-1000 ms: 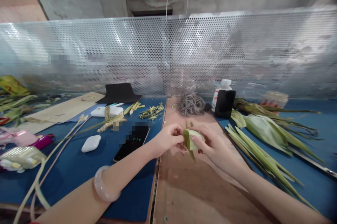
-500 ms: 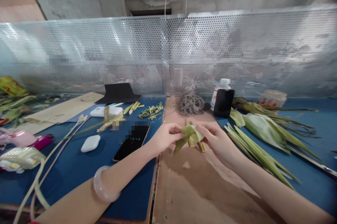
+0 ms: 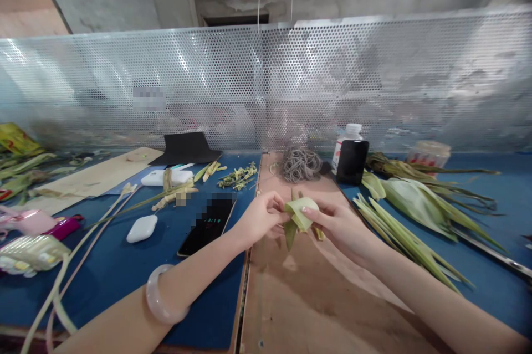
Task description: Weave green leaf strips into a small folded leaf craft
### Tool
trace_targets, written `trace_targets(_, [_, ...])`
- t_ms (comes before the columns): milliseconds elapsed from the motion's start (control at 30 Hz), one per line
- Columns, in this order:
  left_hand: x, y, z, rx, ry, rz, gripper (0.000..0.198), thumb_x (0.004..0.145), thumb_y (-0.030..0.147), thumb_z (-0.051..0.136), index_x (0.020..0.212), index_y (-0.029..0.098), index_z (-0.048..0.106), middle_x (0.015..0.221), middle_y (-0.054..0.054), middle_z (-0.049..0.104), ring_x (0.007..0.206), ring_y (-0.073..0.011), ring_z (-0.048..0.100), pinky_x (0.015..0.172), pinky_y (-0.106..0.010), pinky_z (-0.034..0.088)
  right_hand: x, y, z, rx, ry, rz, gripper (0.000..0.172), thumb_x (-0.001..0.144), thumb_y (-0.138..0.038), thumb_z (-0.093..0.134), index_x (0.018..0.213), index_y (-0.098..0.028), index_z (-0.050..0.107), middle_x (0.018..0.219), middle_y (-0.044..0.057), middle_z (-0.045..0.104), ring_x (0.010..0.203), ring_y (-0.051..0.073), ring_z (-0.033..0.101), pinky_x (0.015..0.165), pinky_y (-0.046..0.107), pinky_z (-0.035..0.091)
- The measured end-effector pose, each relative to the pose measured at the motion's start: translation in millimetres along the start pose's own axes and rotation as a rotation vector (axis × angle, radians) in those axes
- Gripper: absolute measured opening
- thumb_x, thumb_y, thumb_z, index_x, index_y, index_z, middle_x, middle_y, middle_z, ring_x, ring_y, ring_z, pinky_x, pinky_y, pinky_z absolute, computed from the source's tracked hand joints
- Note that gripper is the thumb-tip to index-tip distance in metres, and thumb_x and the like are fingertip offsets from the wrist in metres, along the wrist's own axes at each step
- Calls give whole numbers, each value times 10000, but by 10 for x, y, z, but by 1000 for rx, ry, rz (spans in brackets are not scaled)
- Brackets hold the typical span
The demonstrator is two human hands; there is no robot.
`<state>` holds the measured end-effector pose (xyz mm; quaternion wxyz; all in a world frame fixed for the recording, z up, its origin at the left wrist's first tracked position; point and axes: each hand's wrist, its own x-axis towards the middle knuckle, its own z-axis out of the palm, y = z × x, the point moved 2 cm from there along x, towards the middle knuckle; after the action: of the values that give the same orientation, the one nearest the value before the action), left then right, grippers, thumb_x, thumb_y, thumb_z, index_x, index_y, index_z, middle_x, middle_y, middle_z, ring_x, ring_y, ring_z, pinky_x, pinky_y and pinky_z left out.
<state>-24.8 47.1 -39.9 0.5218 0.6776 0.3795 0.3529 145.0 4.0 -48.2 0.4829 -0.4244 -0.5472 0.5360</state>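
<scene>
Between my two hands, above the bare wooden board (image 3: 299, 293), is a small bundle of pale green corn husk (image 3: 302, 214), folded over with a pointed strip hanging down. My left hand (image 3: 266, 214) pinches the bundle's left side, fingers bent. From the right, my right hand (image 3: 338, 224) grips it with the thumb pressed on the folded face. Short yellowish ends stick out below, near the right fingers. Part of the fingers behind the husk is hidden.
Behind the hands lies a tangle of grey cord (image 3: 300, 164). A white bottle (image 3: 353, 131) and a black phone (image 3: 352, 162) stand right of it. Husk leaves (image 3: 415, 204) lie on the right. Left are a dark phone (image 3: 210, 226), a white earbud case (image 3: 142, 229) and a perforated metal screen (image 3: 208, 82) beyond.
The husk has been turned and folded, its broad face now smoother and facing me. My right thumb has moved onto that face. Both hands stay in about the same place.
</scene>
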Motion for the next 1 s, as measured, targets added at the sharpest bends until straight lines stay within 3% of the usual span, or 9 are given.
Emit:
trace_targets(233, [-22, 30, 24, -63, -17, -50, 263, 693, 287, 680, 755, 177, 449, 758, 21, 533, 675, -137, 614, 559, -243, 493, -8, 0, 8, 70, -58, 21, 342, 753, -421, 675, 998, -184, 657, 856, 29, 618, 665, 101, 486, 545, 213, 325])
trace_targets(467, [16, -11, -21, 137, 48, 93, 185, 704, 242, 657, 731, 175, 487, 690, 32, 516, 616, -99, 542, 576, -222, 456, -30, -4, 51, 127, -197, 71, 380, 732, -412, 700, 1036, -185, 677, 1012, 75, 654, 875, 167, 562, 765, 276, 408])
trace_targets(600, [-11, 46, -1, 139, 35, 111, 194, 733, 293, 651, 878, 189, 576, 737, 4, 578, 668, -131, 599, 620, -263, 503, -1, 30, 26, 102, -161, 79, 442, 725, -415, 706, 1103, -192, 654, 1069, 80, 642, 880, 170, 557, 745, 274, 411])
trace_targets(767, [-17, 43, 8, 73, -28, 141, 236, 782, 342, 601, 943, 169, 611, 839, -58, 646, 765, -181, 641, 613, -290, 548, 17, 63, -33, 88, -90, 111, 367, 730, -405, 707, 1007, -166, 684, 884, 52, 652, 670, 107, 512, 592, 235, 372])
trace_targets(1000, [-17, 27, -22, 134, 72, 167, 144, 766, 296, 611, 800, 159, 580, 745, -26, 630, 691, -145, 619, 631, -276, 533, -27, -9, 46, 237, -159, 128, 305, 761, -346, 687, 998, -155, 674, 1001, 84, 639, 897, 166, 585, 783, 281, 470])
